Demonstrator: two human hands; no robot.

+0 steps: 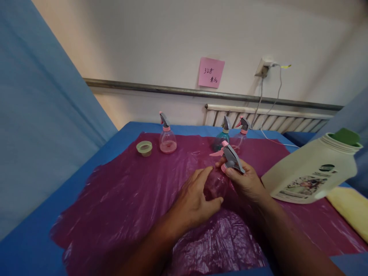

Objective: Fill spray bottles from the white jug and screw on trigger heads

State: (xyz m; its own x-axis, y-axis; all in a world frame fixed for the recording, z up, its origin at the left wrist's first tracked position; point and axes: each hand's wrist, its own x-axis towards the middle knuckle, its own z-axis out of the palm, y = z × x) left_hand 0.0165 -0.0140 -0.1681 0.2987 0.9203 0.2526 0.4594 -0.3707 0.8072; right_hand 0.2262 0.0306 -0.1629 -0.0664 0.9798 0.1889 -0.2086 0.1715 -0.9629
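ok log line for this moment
left hand: grips spray bottle | right hand: grips trigger head | cream jug: beside right hand

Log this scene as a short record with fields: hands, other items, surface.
Left hand: wraps the clear pinkish plastic spray bottle
Right hand: grips the grey and pink trigger head on that bottle
Far side: spray bottle with pink liquid, teal spray bottle, small green round cup
Right side: cream plastic jug with green cap, yellow cloth
Surface: crinkled magenta plastic sheet over a blue table
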